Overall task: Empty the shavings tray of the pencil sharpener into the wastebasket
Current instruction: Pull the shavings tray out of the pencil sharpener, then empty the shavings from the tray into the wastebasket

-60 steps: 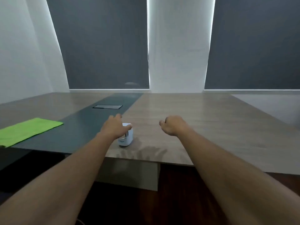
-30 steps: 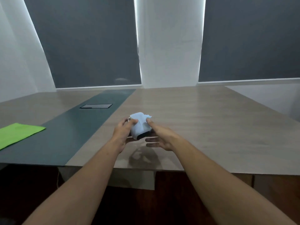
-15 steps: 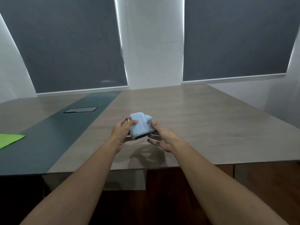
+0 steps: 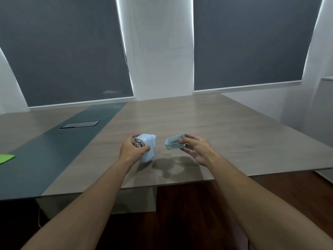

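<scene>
Left hand: the left hand (image 4: 132, 150) wraps around the pale blue pencil sharpener (image 4: 148, 150), fingers closed over its metal crank end, holding it just above the table (image 4: 225, 134).
Right hand: the right hand (image 4: 195, 147) pinches the shavings tray (image 4: 174, 143) by its right end, thumb on top and fingers beneath; the other fingers are loosely spread.
Tray: it is out of the sharpener, just right of it and apart from it, held roughly level with its open side up; something dark lies inside, probably shavings.
Step in hand: the tray looks freshly separated from the sharpener body, so the carry to the wastebasket is what remains.
Wastebasket: not in view anywhere, so I cannot tell which way the tray must travel.
Next move: keep the tray level until it is over the basket, then tip it; the sharpener can be set down on the table below it.
Edges: the near table edge lies just this side of the sharpener, with dark floor below, and any spill there falls to the floor.
Open room: the wood top right of and beyond the sharpener is bare; a dark strip with a flush hatch (image 4: 80, 124) runs left of it, and a green cloth (image 4: 6, 158) lies far left.
</scene>
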Available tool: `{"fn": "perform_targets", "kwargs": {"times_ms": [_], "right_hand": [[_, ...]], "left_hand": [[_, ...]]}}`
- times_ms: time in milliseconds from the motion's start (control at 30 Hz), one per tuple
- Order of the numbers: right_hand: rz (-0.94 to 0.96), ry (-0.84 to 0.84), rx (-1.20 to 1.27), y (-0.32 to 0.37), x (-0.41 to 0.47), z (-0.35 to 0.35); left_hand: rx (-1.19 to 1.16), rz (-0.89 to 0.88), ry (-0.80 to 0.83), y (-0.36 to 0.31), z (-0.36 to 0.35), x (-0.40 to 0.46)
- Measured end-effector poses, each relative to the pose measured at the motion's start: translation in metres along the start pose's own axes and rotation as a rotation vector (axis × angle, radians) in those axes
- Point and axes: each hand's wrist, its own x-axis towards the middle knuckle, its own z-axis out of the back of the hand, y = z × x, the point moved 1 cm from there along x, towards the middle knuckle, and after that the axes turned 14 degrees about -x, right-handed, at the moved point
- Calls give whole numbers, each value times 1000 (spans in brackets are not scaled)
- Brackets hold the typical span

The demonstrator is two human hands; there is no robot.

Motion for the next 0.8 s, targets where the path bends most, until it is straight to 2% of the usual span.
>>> {"fn": "perform_targets", "kwargs": {"times_ms": [233, 367, 533, 633, 800], "right_hand": [[-3, 69, -72, 4, -16, 24], [1, 55, -107, 11, -28, 35], [35, -15, -75, 28, -55, 55], [72, -70, -73, 43, -79, 72], [139, -201, -115, 64, -140, 121]], "left_hand": [[158, 4, -16, 9, -9, -10], [278, 7, -6, 3, -10, -9], [430, -117, 1, -26, -26, -21], [434, -204, 64, -52, -53, -37], [291, -220, 233, -78, -123, -90]]}}
